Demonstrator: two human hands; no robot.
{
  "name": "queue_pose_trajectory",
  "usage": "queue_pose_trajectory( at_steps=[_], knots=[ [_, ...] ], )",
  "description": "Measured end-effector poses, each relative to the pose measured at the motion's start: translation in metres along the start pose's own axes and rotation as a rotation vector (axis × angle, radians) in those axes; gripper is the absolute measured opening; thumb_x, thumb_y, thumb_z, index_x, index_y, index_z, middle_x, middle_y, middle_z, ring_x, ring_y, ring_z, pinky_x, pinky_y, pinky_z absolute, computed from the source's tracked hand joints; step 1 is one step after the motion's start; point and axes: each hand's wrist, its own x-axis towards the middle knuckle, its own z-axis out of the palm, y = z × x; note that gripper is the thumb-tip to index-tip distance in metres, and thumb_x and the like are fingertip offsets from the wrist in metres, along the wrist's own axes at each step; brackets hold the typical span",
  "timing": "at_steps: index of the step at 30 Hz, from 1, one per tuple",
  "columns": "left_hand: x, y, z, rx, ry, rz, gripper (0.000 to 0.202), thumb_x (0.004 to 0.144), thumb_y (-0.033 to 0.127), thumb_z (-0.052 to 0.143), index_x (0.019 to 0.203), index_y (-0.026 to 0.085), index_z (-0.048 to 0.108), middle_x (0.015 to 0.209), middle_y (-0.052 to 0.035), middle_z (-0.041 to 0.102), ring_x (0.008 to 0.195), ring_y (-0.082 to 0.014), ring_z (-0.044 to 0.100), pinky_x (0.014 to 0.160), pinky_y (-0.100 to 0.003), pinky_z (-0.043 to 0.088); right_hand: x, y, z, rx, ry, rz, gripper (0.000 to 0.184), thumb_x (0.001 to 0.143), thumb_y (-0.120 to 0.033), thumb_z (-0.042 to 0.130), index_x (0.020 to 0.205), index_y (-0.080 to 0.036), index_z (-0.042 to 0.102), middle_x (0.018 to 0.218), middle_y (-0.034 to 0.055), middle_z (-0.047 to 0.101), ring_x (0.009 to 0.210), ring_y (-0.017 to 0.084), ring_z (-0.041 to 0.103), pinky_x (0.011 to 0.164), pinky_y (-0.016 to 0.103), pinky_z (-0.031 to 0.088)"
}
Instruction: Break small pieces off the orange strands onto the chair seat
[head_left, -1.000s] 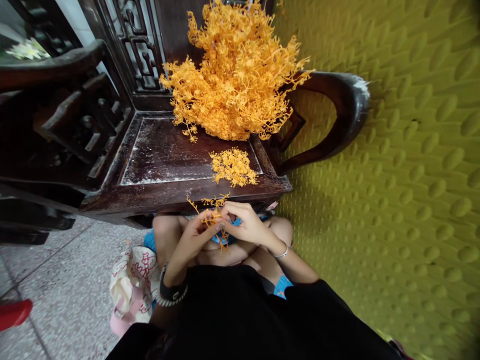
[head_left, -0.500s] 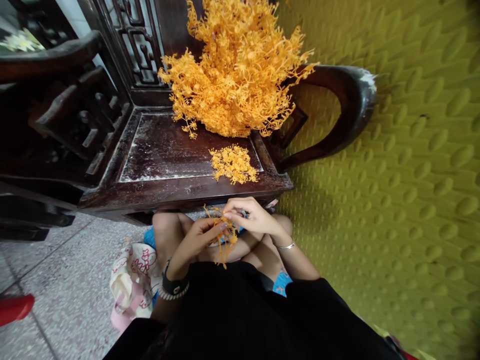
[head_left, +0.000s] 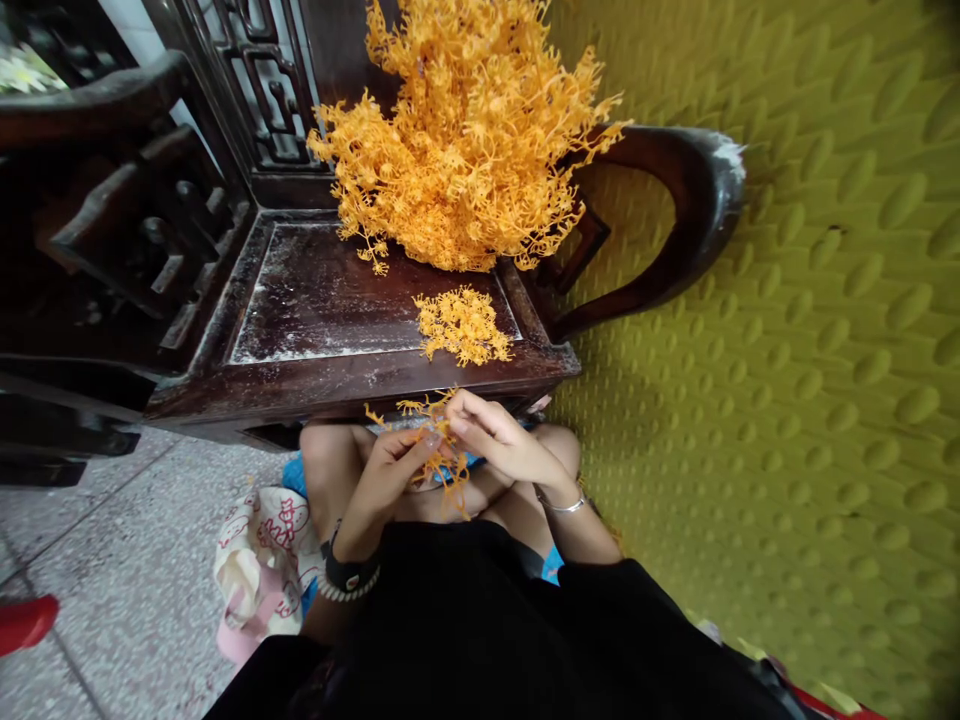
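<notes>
An orange plastic sprig [head_left: 431, 440] with thin branches is held over my knees, just below the front edge of a dark wooden chair seat [head_left: 322, 300]. My left hand [head_left: 386, 475] pinches the sprig from the left, a black watch and bead bracelet on its wrist. From the right, my right hand [head_left: 499, 445] grips the sprig with its fingertips, a silver bangle on its wrist. On the seat lies a small heap of orange pieces [head_left: 461, 325]. Behind it towers a large pile of orange sprigs [head_left: 465, 150].
The chair's curved armrest [head_left: 667, 220] stands at the right against a yellow-green padded wall [head_left: 825, 330]. A printed cloth bag [head_left: 259, 570] lies on the speckled floor at my left. A red object [head_left: 22, 622] shows at the left edge.
The sprig has been turned and lifted between my fingers, its branches now sticking up toward the seat edge. Both hands stayed over my knees. The view shifted slightly.
</notes>
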Motion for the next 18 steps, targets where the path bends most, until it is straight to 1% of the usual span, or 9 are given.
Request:
queue_pose_trajectory(
  at_steps=[2, 3, 5, 6, 9, 11, 13, 15, 18],
  knots=[
    [-0.001, 0.000, -0.002, 0.018, -0.001, 0.026, 0.039, 0.071, 0.052, 0.072, 0.065, 0.014, 0.072, 0.056, -0.0028, 0.064, 0.048, -0.0104, 0.049, 0.048, -0.022, 0.038, 0.001, -0.002, 0.000, 0.007, -0.033, 0.006, 0.021, 0.091, -0.039, 0.054, 0.094, -0.020, 0.045, 0.076, -0.0027, 0.051, 0.061, 0.007, 0.044, 0.056, 0.021, 0.036],
    [-0.001, 0.001, -0.003, 0.022, -0.007, 0.041, 0.039, 0.071, 0.052, 0.072, 0.065, 0.014, 0.072, 0.060, -0.0038, 0.067, 0.051, -0.0117, 0.052, 0.051, -0.023, 0.041, 0.002, -0.002, 0.000, 0.022, -0.031, 0.010, 0.025, 0.089, -0.038, 0.056, 0.102, -0.020, 0.045, 0.079, -0.0024, 0.052, 0.061, 0.007, 0.046, 0.056, 0.021, 0.037],
    [-0.001, 0.001, -0.004, 0.034, -0.028, 0.066, 0.038, 0.072, 0.052, 0.071, 0.066, 0.015, 0.073, 0.068, -0.0058, 0.071, 0.061, -0.0156, 0.058, 0.059, -0.026, 0.046, 0.005, 0.001, 0.001, 0.044, -0.025, 0.027, 0.031, 0.089, -0.039, 0.057, 0.111, -0.020, 0.045, 0.079, -0.0026, 0.054, 0.060, 0.007, 0.048, 0.055, 0.021, 0.038],
    [-0.001, 0.002, -0.005, 0.049, -0.043, 0.077, 0.038, 0.073, 0.052, 0.070, 0.067, 0.015, 0.073, 0.072, -0.0066, 0.072, 0.066, -0.0178, 0.060, 0.064, -0.028, 0.048, 0.005, 0.004, 0.002, 0.045, -0.033, 0.039, 0.030, 0.090, -0.039, 0.055, 0.111, -0.019, 0.048, 0.077, -0.0026, 0.055, 0.060, 0.007, 0.048, 0.055, 0.021, 0.038],
    [0.000, 0.004, -0.004, 0.118, -0.070, 0.102, 0.035, 0.078, 0.050, 0.067, 0.072, 0.016, 0.073, 0.075, -0.0066, 0.071, 0.073, -0.0195, 0.062, 0.072, -0.030, 0.049, 0.007, 0.010, 0.001, -0.004, -0.005, 0.052, 0.026, 0.089, -0.041, 0.056, 0.095, -0.016, 0.059, 0.067, -0.0024, 0.057, 0.054, 0.007, 0.046, 0.052, 0.021, 0.036],
    [0.000, 0.006, -0.003, 0.136, -0.067, 0.099, 0.033, 0.080, 0.048, 0.066, 0.075, 0.016, 0.072, 0.075, -0.0060, 0.070, 0.074, -0.0187, 0.061, 0.074, -0.029, 0.049, 0.007, 0.012, 0.000, -0.052, 0.067, 0.044, 0.026, 0.085, -0.041, 0.062, 0.085, -0.014, 0.063, 0.062, -0.0025, 0.057, 0.050, 0.006, 0.042, 0.050, 0.021, 0.034],
    [0.000, 0.007, -0.002, 0.122, -0.059, 0.095, 0.032, 0.079, 0.048, 0.066, 0.073, 0.016, 0.070, 0.074, -0.0051, 0.068, 0.072, -0.0174, 0.060, 0.072, -0.028, 0.049, 0.007, 0.012, -0.002, -0.040, 0.101, 0.060, 0.026, 0.082, -0.040, 0.065, 0.079, -0.014, 0.063, 0.060, -0.0022, 0.058, 0.049, 0.006, 0.042, 0.048, 0.021, 0.033],
    [0.000, 0.007, -0.002, 0.107, -0.081, 0.088, 0.033, 0.078, 0.048, 0.067, 0.069, 0.016, 0.068, 0.069, -0.0039, 0.065, 0.066, -0.0154, 0.056, 0.066, -0.026, 0.047, 0.005, 0.011, -0.002, 0.065, 0.078, 0.109, 0.026, 0.081, -0.040, 0.066, 0.078, -0.014, 0.062, 0.059, -0.0024, 0.059, 0.048, 0.006, 0.045, 0.048, 0.020, 0.035],
    [0.001, 0.006, -0.005, 0.104, -0.195, 0.065, 0.035, 0.078, 0.047, 0.067, 0.063, 0.016, 0.065, 0.061, -0.0019, 0.058, 0.056, -0.0120, 0.048, 0.055, -0.024, 0.041, 0.003, 0.010, 0.002, 0.274, 0.065, 0.169, 0.026, 0.078, -0.038, 0.068, 0.076, -0.014, 0.062, 0.058, -0.0044, 0.056, 0.044, 0.004, 0.042, 0.044, 0.018, 0.032]
  ],
)
